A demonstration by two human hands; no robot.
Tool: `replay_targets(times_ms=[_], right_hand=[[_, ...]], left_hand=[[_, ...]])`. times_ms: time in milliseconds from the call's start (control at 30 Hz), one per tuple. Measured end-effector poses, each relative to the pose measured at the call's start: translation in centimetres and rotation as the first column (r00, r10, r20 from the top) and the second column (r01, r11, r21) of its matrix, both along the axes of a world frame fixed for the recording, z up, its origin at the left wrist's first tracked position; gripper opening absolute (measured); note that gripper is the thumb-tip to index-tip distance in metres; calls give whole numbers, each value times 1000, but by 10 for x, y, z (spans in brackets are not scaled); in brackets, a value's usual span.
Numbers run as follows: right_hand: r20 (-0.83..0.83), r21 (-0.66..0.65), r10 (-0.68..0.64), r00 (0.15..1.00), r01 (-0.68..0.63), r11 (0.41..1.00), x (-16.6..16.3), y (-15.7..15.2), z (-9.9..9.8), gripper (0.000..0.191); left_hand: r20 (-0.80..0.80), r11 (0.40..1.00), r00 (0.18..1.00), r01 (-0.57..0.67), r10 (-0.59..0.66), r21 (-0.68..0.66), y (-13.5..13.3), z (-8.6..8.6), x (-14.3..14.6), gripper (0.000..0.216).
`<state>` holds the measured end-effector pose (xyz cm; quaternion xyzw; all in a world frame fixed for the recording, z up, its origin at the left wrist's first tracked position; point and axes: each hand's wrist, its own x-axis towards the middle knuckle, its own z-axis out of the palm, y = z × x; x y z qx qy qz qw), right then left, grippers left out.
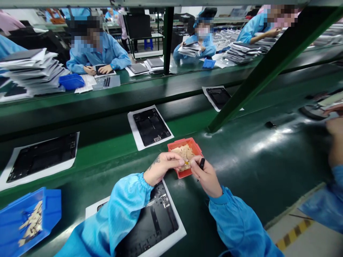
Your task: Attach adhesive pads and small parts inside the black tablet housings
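Note:
Over a red bin (198, 147), my left hand (164, 165) pinches a small yellow strip (186, 162) with a thin dark lead. My right hand (207, 176) meets it from the other side, its thumb and finger closed at the strip's end. A black pen-like tool (202, 163) also sits in the right hand, mostly hidden by the fingers. Inside the bin lies a beige, crumpled-looking mass (180, 151). Beneath my left forearm is a black device shell (160, 225) on a white sheet, partly covered by the sleeve.
Black shells on white sheets lie along the line: one at left (43, 157), one ahead (151, 125), one farther right (218, 97). A blue bin (52, 207) with small beige pieces stands at left. A green post (268, 71) slants across the right. Co-workers sit opposite and at right.

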<state>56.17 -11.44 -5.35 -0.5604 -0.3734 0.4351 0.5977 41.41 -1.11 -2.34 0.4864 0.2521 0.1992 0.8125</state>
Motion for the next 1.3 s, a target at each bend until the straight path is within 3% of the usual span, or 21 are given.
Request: replay_targets(times_ms=[133,267,567,800,900,1100,1200,1300], right_hand=[[265,68,-187,946,176,982,1,3,2,17],[456,143,-189,870,137,980,0,4,4,11],[449,98,-108,887,72,993,1,3,3,15],[441,56,-49,896,27,998,1,4,6,14],[533,89,-59,844,14,996,0,3,4,13],[679,190,-270,683,191,963,0,2,3,14],[703,154,-284,652,250,956,2,2,0,18],[683,159,-283,673,242,957,3,2,-2,13]], left_hand=[[-35,983,996,-77,83,165,0,-3,-1,20],[-25,922,990,-118,137,368,0,-6,-1,18],[-49,855,992,-73,114,514,-1,-7,-2,19],[-81,885,995,-14,58,466,1,-11,-7,20],[-78,915,995,-30,67,401,2,-12,-8,20],[-65,985,985,-156,161,73,0,-3,-12,17],[-64,972,970,-234,235,18,-2,-2,-17,30],[-68,966,963,-257,259,33,-5,-5,-23,55]])
